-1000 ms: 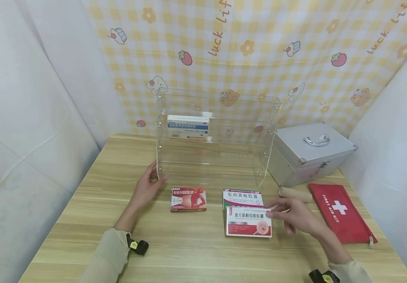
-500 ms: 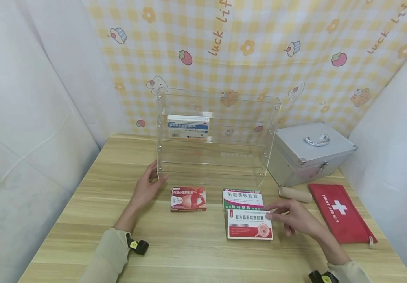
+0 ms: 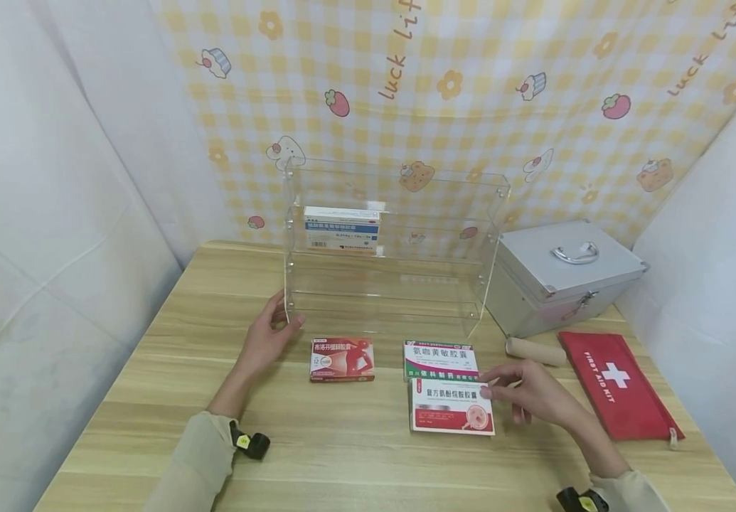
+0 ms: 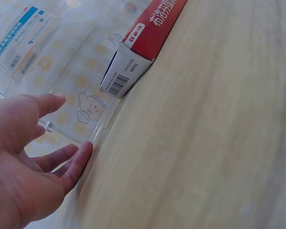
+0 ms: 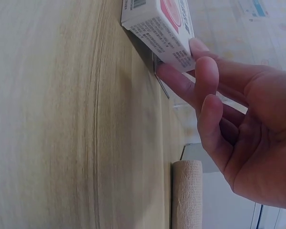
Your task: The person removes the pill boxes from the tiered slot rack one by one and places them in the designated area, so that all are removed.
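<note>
My right hand [image 3: 534,392] pinches the right end of a white and red medicine box [image 3: 451,416], thumb on its face and a finger at its underside. In the right wrist view that end of the box [image 5: 164,40] is tilted, with shadow under it. Just behind it lies a white, green and magenta medicine box [image 3: 438,361]. My left hand [image 3: 270,340] holds the lower left side of a clear acrylic display rack [image 3: 385,281], thumb in front and fingers outside. A red medicine box [image 3: 340,360] lies before the rack, close to that hand. A blue and white medicine box [image 3: 342,235] stands on an upper shelf.
A silver metal case [image 3: 566,277] stands right of the rack. Before it lie a beige bandage roll [image 3: 535,351] and a red first aid pouch [image 3: 620,384]. All rest on a wooden table [image 3: 342,469], with a checked yellow cloth [image 3: 368,57] behind.
The white and red box has moved slightly toward me with my right hand, uncovering more of the green-edged box's lower strip. The left hand stays at the rack.
</note>
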`<state>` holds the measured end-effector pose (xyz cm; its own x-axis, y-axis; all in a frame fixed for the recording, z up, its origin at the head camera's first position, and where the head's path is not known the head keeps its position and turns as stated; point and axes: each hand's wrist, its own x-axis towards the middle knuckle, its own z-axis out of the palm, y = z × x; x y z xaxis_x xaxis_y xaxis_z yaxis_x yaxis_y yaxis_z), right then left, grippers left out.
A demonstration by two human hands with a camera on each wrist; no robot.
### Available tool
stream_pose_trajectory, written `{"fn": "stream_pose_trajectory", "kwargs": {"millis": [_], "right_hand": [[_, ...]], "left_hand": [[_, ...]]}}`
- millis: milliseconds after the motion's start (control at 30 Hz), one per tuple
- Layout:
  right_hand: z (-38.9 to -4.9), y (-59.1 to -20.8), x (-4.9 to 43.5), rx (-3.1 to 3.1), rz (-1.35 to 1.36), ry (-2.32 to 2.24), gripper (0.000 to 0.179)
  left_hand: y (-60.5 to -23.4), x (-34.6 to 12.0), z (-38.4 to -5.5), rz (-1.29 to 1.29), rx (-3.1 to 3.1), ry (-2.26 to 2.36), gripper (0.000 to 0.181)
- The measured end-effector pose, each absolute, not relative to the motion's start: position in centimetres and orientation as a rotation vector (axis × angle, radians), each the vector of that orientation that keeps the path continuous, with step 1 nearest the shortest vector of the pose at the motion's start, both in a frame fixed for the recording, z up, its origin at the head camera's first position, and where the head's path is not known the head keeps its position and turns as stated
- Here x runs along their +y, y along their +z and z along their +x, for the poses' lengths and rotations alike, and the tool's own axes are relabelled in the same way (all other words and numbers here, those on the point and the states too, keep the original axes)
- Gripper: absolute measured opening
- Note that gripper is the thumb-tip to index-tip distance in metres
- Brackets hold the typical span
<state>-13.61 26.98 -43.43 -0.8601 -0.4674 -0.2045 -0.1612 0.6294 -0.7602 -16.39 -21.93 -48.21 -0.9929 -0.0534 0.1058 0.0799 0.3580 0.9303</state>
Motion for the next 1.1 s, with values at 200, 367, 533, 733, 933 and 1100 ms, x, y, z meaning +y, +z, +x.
{"fn": "stream_pose_trajectory", "kwargs": {"millis": [200,367,533,733,933,1100], "right_hand": [[-13.46,-43.38,26.97,2.461,-0.493,-1.100,0.028],[-13.32,-43.41,27.03,2.443,-0.492,-1.104,0.028],[-13.20,-43.53,27.10,2.421,-0.500,-1.105,0.027],[-13.13,-43.66,27.10,2.412,-0.492,-1.083,0.024],[-13.07,-43.74,27.08,2.406,-0.481,-1.084,0.022],[-13.04,-43.82,27.07,2.402,-0.488,-1.095,0.022]], "left_hand": [[-48.11,-21.86,-16.38,-0.025,-2.490,-1.716,0.072],[-48.02,-21.83,-16.35,-0.026,-2.490,-1.715,0.072],[-48.01,-21.83,-16.36,-0.027,-2.489,-1.715,0.072],[-48.03,-21.80,-16.37,-0.028,-2.487,-1.718,0.072],[-47.96,-21.76,-16.39,-0.012,-2.497,-1.712,0.072],[-48.15,-21.84,-16.52,-0.010,-2.501,-1.719,0.072]]}}
